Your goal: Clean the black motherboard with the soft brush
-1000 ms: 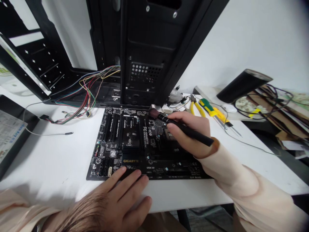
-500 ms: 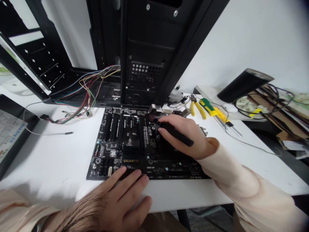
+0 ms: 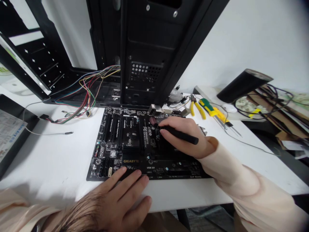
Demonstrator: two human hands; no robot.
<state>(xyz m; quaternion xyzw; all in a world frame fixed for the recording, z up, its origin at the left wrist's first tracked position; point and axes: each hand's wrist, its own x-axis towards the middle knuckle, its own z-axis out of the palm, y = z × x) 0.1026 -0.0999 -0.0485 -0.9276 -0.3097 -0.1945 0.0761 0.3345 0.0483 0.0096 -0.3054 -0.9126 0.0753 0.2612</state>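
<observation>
A black motherboard (image 3: 130,158) marked GIGABYTE lies flat on the white table. My right hand (image 3: 181,129) grips a brush (image 3: 183,135) by its black handle, above the right half of the board. Its pinkish, blurred tip touches or hovers just over the board near the rear ports (image 3: 154,109); I cannot tell which. My left hand (image 3: 123,196) lies flat with fingers stretched out, the fingertips resting on the board's near edge. Part of the board's right side is hidden under my right hand.
A black computer case (image 3: 145,38) stands right behind the board, with thin coloured wires (image 3: 89,87) trailing out. Pliers (image 3: 198,108), screwdrivers (image 3: 212,109) and a cooler (image 3: 175,96) lie at the back right. A black box with a label (image 3: 9,135) sits at the left.
My right hand has shifted the brush slightly to the right and towards me, uncovering more of its pinkish tip. My left hand stays in place.
</observation>
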